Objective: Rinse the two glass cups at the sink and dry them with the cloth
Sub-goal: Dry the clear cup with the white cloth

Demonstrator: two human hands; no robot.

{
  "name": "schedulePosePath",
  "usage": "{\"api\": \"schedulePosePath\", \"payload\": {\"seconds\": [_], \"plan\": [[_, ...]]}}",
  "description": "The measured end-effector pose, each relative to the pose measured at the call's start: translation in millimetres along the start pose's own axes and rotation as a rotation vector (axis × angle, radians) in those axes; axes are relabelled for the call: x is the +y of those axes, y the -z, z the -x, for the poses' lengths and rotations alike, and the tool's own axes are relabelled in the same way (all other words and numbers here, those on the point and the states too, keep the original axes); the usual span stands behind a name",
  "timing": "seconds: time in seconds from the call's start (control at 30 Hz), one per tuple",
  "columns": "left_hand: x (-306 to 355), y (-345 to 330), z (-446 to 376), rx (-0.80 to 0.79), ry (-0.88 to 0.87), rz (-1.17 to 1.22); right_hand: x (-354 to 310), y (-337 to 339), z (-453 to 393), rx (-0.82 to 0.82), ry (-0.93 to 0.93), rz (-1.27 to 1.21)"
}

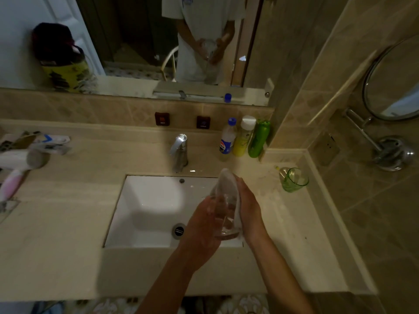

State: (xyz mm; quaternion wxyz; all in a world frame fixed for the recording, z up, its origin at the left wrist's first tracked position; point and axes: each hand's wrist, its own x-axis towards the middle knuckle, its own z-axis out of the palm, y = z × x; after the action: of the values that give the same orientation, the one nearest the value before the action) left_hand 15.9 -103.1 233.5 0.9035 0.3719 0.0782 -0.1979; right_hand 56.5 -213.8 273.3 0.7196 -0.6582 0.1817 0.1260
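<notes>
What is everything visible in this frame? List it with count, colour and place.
glass cup: 1, clear, held over sink
cloth: 1, white, against the glass cup
sink: 1, white, centre of counter
faucet: 1, chrome, behind sink
bottles: 3, blue-capped clear, yellow, green; right of faucet
green cup: 1, counter right
hair dryer: 1, white, counter left
round mirror: 1, right wall
left hand: 1, gripping glass cup
right hand: 1, pressing cloth on glass cup
</notes>
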Motion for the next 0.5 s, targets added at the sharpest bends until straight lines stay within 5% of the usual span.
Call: {"api": "schedulePosePath", "payload": {"seconds": [0.23, 0.5], "plan": [[-6.6, -5.4, 0.1, 0.342, -0.039, 0.082, 56.7, -20.0, 27.9, 0.060, 0.506, 0.341], [-2.1, -4.0, 2.0, 0.219, -0.026, 0.035, 60.1, -21.8, 36.4, 0.111, 0.596, 0.256]]}}
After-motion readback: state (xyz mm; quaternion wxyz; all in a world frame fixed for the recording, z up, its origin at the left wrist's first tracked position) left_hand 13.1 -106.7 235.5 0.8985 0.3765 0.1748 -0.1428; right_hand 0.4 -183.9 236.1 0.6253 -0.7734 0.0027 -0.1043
